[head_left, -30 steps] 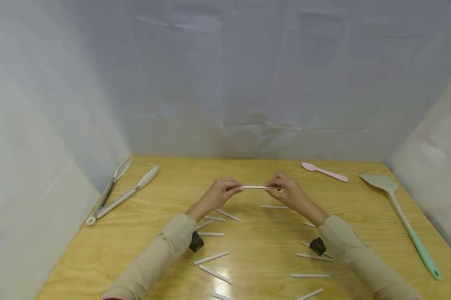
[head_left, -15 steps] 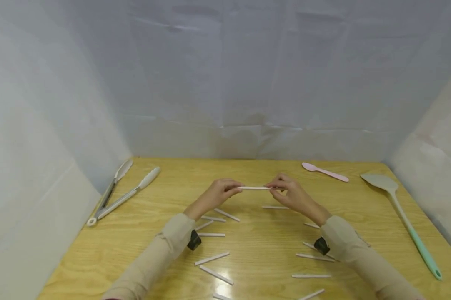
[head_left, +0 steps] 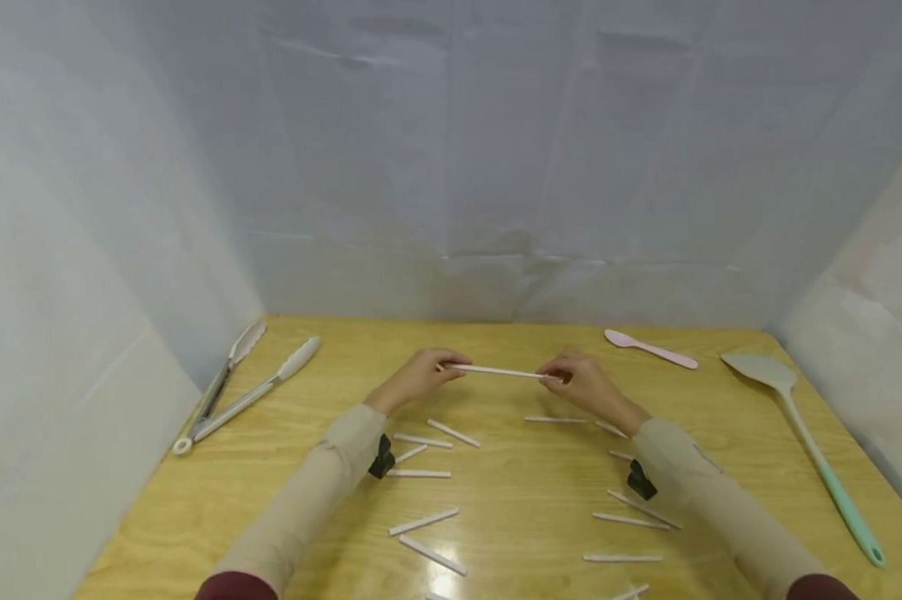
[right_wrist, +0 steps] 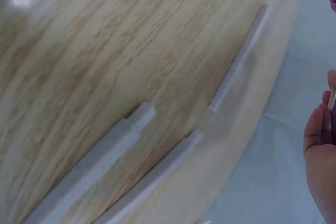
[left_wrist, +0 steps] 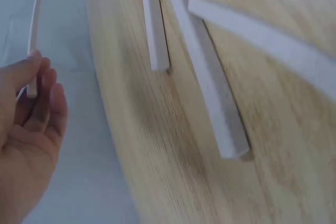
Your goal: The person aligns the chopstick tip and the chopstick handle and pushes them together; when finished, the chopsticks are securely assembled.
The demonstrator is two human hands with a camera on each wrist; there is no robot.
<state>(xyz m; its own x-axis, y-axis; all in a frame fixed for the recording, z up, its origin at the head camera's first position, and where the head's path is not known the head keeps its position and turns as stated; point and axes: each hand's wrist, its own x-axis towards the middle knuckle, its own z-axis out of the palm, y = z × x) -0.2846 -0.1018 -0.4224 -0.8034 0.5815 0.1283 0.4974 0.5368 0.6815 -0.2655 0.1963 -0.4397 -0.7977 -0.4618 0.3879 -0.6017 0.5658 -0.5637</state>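
Observation:
Both hands pinch a thin white stick [head_left: 502,371] between thumb and fingers, one at each end, above the far middle of the table. My left hand [head_left: 421,372] has the left end, which sits slightly higher in the head view. My right hand [head_left: 582,385] has the right end. In the left wrist view, the end of the held stick [left_wrist: 35,30] pokes out below the left thumb. At the edge of the right wrist view, my right hand [right_wrist: 321,135] shows only in part, with a bit of the stick in its fingers.
Several similar white sticks lie in two loose groups on the wooden table [head_left: 518,500], such as a stick [head_left: 418,474] at left and another stick [head_left: 622,558] at right. Tongs [head_left: 244,392] lie far left; a pink spoon [head_left: 649,348] and a long-handled spatula [head_left: 804,425] lie right.
My hands have moved apart, mostly the left one to the left, so more of the white stick shows between them. It now slopes down slightly to the right.

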